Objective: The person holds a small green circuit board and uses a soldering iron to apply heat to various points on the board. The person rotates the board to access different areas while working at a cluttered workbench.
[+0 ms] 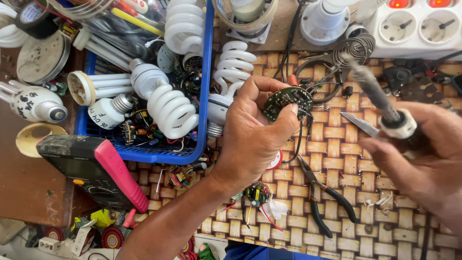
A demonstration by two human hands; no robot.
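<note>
- Woven mat (365,212): I see a tan plaited strip surface across the near right, ridged and uneven. Small parts can drop into the weave and go missing.
- Blue basket (204,96): rigid plastic, far left, packed with white spiral lamps (171,113), glass tubes and loose ballast boards. My worry is the glass: a knock from the forearm would crack a tube.
- Multimeter (98,168): black body, pink holster, lying tilted near left, half on the mat edge, half on bare brown table.
- White socket strip (418,26): far right, glossy plastic, two red switches lit. Live mains just beyond the work, with black leads trailing close by.
- Right hand (423,163): clenched round the handle of a soldering iron (380,106), grey scorched shaft pointing far-left, white collar at the grip. Motion blur here, so I can't place the tip exactly. If hot, it could burn the other hand's fingers or the leads.
- Left hand (252,135): centre, pinching a round green circuit board (288,101) between thumb and fingers, held above the mat. Wires dangle from it; a snag could tear a pad off.
- Black-handled pliers (322,195): lying on the mat, near of the board.
- Metal blade (358,123): thin, shiny, just left of the iron's collar.
</note>
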